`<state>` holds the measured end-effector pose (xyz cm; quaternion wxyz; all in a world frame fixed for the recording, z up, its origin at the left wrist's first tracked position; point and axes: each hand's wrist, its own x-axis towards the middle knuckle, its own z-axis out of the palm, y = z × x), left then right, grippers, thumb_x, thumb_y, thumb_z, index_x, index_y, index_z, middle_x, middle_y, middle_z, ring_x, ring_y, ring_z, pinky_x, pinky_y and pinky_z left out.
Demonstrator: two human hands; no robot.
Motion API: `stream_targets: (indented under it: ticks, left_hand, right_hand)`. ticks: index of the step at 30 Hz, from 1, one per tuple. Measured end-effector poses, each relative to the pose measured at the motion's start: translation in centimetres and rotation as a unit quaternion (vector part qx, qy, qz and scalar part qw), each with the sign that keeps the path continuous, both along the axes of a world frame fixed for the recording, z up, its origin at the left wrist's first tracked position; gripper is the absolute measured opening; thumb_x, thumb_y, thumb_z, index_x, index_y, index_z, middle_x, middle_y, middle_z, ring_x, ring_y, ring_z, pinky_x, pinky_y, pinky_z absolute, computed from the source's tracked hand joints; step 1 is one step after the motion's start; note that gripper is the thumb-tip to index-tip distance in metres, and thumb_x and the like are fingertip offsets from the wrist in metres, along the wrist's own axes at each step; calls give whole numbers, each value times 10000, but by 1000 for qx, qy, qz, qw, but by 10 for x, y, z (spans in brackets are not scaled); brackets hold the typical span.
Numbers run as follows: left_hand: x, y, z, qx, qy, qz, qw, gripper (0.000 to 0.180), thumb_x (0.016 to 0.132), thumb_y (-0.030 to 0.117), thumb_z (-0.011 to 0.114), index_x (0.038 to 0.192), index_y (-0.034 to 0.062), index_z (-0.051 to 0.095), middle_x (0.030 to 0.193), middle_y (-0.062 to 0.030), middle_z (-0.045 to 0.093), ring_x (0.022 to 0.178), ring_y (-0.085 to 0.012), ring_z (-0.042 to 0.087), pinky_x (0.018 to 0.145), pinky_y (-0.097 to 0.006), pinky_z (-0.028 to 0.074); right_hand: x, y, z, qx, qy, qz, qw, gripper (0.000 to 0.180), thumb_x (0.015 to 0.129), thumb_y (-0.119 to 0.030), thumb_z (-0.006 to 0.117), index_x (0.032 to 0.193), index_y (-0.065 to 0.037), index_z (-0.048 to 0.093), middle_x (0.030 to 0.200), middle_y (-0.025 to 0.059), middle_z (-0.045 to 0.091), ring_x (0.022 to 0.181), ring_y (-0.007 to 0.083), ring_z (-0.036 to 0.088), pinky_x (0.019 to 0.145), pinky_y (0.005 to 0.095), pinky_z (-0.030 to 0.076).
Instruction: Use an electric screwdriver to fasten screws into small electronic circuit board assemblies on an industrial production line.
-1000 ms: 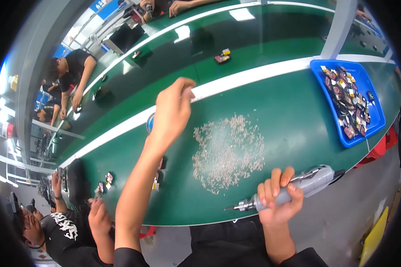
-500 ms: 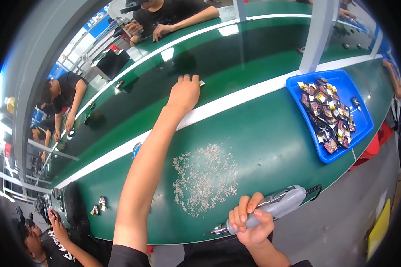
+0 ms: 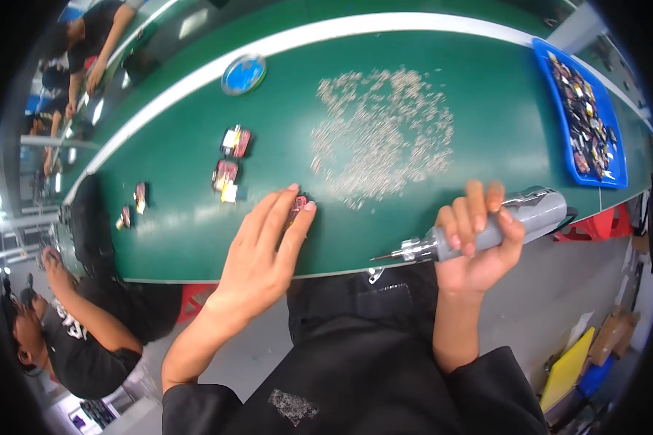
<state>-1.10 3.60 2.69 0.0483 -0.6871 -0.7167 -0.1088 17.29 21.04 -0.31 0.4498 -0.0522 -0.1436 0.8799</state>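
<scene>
Two hands at a green conveyor belt (image 3: 196, 217). Left hand (image 3: 265, 254) lies flat, fingers spread, fingertips (image 3: 297, 206) touching a small red-pink part (image 3: 296, 209) near the belt's front edge, not clamped. Right hand (image 3: 479, 243) closed around a grey electric screwdriver (image 3: 486, 232), tip pointing left. Blue tray (image 3: 559, 109) at far right holds mixed small parts, possibly circuit pieces. Loose screws (image 3: 384, 134) scattered mid-belt. Round blue dish (image 3: 243, 74) beyond.

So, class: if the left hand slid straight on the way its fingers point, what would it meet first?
The left hand points up and right across the green table. Its fingertips already touch a small pink part. Beyond that, the scatter of small screws looks next, though depth is unclear.
</scene>
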Motion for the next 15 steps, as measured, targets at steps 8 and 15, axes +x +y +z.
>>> stream_targets:
  ticks: [8,15]
  left_hand:
    - [-1,-14,-6,83,-98,5,992,352,658,-45,599,1008,-78,580,1060,-196,623,984,-326,610,799,-391,538]
    - [1,-6,-7,93,-50,-2,994,302,629,-3,638,920,-80,609,999,-159,637,887,-262,620,647,-307,555]
  right_hand:
    - [-12,-64,3,16,-58,74,995,106,870,-165,433,873,-62,457,698,56,448,444,121,390,503,290,397]
    - [-22,-103,3,32,-104,143,984,117,879,-169,457,899,-55,453,729,83,478,471,143,433,541,310,425]
